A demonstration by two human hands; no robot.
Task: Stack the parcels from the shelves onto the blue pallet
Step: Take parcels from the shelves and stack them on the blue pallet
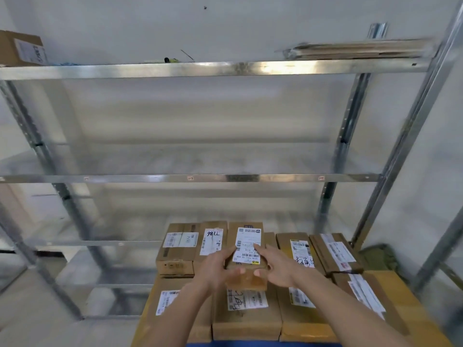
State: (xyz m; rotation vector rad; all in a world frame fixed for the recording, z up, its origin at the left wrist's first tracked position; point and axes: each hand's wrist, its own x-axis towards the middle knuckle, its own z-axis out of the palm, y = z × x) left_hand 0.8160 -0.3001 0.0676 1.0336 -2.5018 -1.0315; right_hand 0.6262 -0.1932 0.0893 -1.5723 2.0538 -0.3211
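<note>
Both hands hold one small labelled parcel (246, 249) at the lower centre of the head view: the left hand (215, 267) grips its left side and the right hand (274, 267) grips its right side. It sits above the stacked parcels (246, 319) on the blue pallet (263, 343). Behind stands a metal shelving rack (200, 70), with a cardboard box (21, 48) at the upper left.

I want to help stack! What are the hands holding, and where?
Both hands, left and right, hold one small labelled cardboard box by its two long sides, near its front end.
</note>
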